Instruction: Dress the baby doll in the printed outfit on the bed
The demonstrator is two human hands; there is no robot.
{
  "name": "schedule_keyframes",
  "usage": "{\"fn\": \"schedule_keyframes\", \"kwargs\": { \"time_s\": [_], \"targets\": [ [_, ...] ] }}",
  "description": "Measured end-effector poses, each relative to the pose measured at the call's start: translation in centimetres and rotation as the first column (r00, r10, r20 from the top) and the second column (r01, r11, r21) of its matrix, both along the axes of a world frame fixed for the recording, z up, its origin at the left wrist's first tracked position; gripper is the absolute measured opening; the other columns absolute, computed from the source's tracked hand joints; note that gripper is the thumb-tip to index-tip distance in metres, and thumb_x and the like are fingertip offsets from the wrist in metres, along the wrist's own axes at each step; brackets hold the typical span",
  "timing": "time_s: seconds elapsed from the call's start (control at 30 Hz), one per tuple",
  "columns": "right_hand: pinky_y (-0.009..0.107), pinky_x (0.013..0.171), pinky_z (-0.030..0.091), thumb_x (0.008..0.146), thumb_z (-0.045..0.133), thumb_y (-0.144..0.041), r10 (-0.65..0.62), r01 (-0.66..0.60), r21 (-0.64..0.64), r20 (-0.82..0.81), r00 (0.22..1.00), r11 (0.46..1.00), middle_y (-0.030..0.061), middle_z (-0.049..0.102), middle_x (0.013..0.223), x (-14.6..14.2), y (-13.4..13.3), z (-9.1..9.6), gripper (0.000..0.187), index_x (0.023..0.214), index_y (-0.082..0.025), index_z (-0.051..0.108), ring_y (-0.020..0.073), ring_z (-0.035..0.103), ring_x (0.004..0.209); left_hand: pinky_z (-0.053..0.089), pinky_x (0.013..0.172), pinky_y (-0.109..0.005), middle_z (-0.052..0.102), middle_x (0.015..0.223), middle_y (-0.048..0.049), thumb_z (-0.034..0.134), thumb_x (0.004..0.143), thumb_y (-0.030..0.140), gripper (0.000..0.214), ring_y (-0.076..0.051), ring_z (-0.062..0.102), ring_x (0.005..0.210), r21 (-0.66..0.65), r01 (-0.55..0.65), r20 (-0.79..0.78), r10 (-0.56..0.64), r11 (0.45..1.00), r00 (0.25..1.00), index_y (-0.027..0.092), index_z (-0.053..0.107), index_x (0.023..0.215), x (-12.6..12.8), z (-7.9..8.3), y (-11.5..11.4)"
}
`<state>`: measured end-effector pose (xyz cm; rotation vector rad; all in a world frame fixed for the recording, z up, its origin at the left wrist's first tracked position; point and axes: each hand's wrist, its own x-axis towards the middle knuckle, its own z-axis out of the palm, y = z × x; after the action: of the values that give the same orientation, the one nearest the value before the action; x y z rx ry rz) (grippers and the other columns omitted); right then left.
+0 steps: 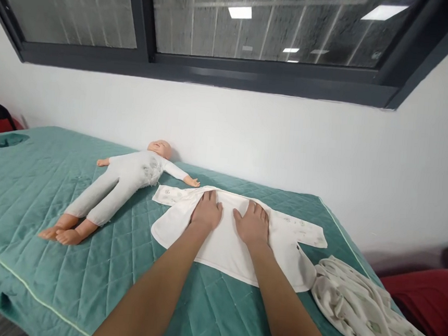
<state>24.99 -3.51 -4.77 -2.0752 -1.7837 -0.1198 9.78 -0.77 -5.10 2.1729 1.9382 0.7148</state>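
Note:
A small white baby shirt [225,246] lies spread out on the green quilted cover, its patterned sleeves stretched to either side. My left hand [207,210] rests flat on the upper part of the shirt, left of its middle. To the right of it, my right hand [253,223] also presses flat on the cloth with the fingers extended. Neither hand grips anything. A baby doll [129,173] in a white body suit lies on its back to the left, one hand close to the shirt's left sleeve.
The green quilted cover [34,188] lies over a bed against a white wall [250,133]. A crumpled patterned cloth [357,305] lies at the right, touching the shirt. A dark-framed window [255,76] is above. Something red [428,295] stands beyond the bed's right edge.

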Motion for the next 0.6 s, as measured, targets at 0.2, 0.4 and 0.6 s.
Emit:
{"fn": "schedule_keyframes", "kwargs": {
  "time_s": [0.2, 0.4, 0.6],
  "targets": [
    [0.047, 0.11, 0.03, 0.087, 0.049, -0.036, 0.001, 0.018, 0.119, -0.16, 0.987, 0.993, 0.021, 0.042, 0.131, 0.7, 0.0, 0.3, 0.055, 0.134, -0.01, 0.044, 0.0375, 0.035, 0.128, 0.034, 0.11, -0.048, 0.044, 0.139, -0.02, 0.042, 0.093, 0.032, 0.05, -0.035, 0.04, 0.133, 0.111, -0.083, 0.028, 0.081, 0.99, 0.996, 0.013, 0.039, 0.14, 0.1, 0.3, 0.3],
    [0.039, 0.107, 0.036, 0.083, 0.046, -0.026, -0.004, 0.084, 0.185, -0.396, 0.918, 0.979, 0.0155, 0.041, 0.129, 2.4, 0.1, 1.1, 0.045, 0.127, -0.017, 0.049, 0.0299, 0.047, 0.12, 0.036, 0.108, -0.045, 0.051, 0.128, -0.016, 0.05, 0.09, 0.026, 0.041, -0.032, 0.043, 0.128, 0.154, -0.098, -0.022, 0.103, 0.983, 0.994, 0.018, 0.046, 0.129, -0.1, 0.6, 0.4],
    [0.039, 0.105, 0.037, 0.083, 0.047, -0.025, 0.005, 0.052, 0.15, -0.354, 0.935, 0.987, 0.0157, 0.038, 0.133, 2.3, -0.3, 1.4, 0.052, 0.135, -0.018, 0.044, 0.0315, 0.048, 0.122, 0.039, 0.107, -0.043, 0.051, 0.129, -0.0163, 0.049, 0.091, 0.028, 0.043, -0.032, 0.045, 0.127, 0.137, -0.123, -0.031, 0.129, 0.983, 0.991, 0.019, 0.046, 0.132, 0.0, 0.5, 0.3]
  ]
}}
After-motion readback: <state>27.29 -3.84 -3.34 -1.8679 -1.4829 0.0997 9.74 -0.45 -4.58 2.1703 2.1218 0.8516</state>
